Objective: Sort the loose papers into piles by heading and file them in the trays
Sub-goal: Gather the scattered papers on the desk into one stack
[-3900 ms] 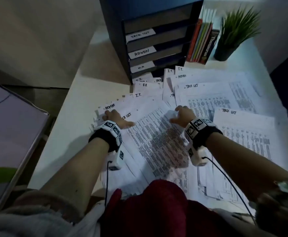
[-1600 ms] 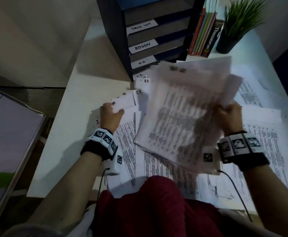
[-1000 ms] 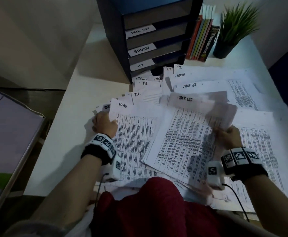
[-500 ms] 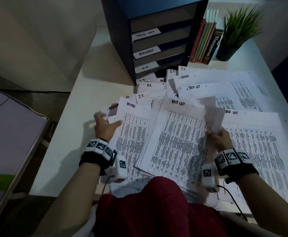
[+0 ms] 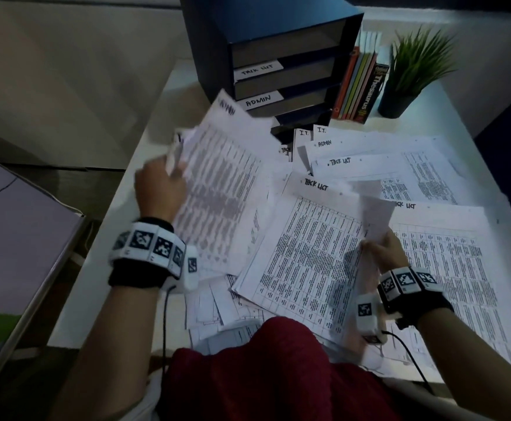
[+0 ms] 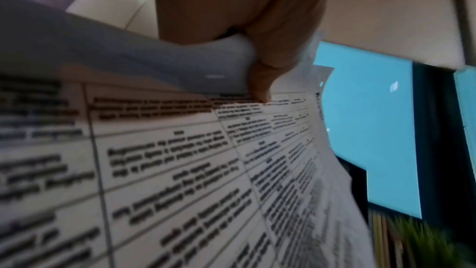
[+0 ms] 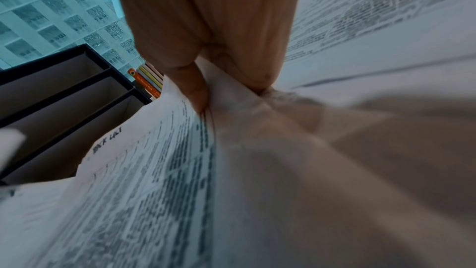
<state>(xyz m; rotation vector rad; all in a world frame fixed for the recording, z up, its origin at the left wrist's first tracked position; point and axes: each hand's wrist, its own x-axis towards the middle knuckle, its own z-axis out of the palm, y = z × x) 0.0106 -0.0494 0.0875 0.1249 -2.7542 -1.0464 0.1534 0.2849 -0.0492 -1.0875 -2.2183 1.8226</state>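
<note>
Loose printed papers headed I.T., ADMIN and TASK LIST cover the white desk. My left hand grips the left edge of an ADMIN sheet, lifted and tilted off the pile; its thumb pinches the sheet in the left wrist view. My right hand pinches the right edge of a TASK LIST stack lying in front of me, its corner curled up. The stack fills the right wrist view. A dark blue tray unit with TASK LIST and ADMIN labels stands at the back.
Upright books and a potted plant stand right of the trays. A grey surface lies beyond the desk's left edge. My red-clothed lap is at the near edge, with more sheets sliding over it.
My left hand has lifted the ADMIN sheet up and toward the trays. My right hand, which earlier raised the TASK LIST stack, has lowered it onto the pile and still holds its edge.
</note>
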